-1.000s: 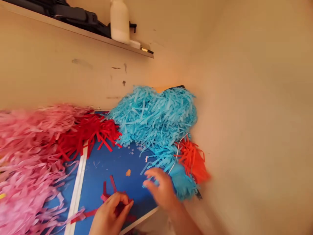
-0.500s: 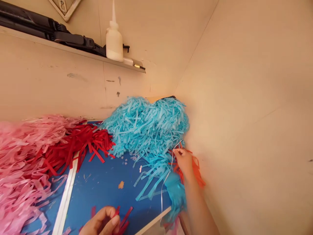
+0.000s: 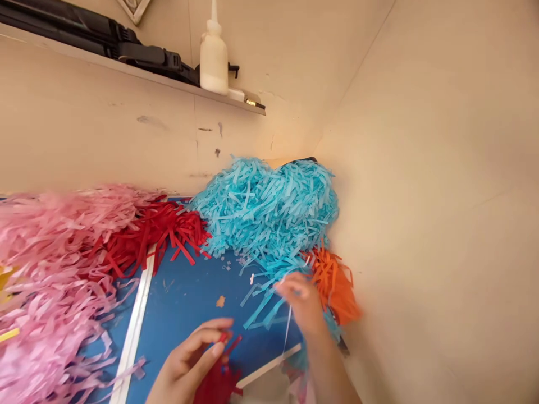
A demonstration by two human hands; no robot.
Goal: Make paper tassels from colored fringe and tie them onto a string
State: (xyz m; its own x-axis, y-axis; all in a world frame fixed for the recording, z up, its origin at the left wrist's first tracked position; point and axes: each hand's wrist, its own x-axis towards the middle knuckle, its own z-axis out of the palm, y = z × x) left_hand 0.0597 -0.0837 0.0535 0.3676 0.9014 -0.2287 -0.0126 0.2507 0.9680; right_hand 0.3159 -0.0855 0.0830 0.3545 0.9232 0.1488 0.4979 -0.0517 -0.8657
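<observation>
At the bottom centre, my left hand (image 3: 191, 356) pinches a dark red paper tassel (image 3: 219, 381) whose strips hang below the fingers. My right hand (image 3: 301, 300), slightly blurred, has thumb and fingertips together on a thin white string (image 3: 288, 331) that trails down toward the table edge. Behind it lies a big heap of light blue paper fringe (image 3: 269, 207). An orange tassel (image 3: 341, 292) rests just right of my right hand. The blue tabletop (image 3: 181, 314) shows under both hands.
Pink fringe (image 3: 50, 241) and red fringe (image 3: 168, 230) cover the left side. A white strip (image 3: 137, 331) crosses the table. Above, a wall shelf (image 3: 168, 81) holds a white bottle (image 3: 214, 62) and a black folded object (image 3: 84, 28). A wall stands at the right.
My left hand has risen with the red tassel, which shows more fully. My right hand has moved left and down with the string, off the orange tassel. The view has shifted slightly.
</observation>
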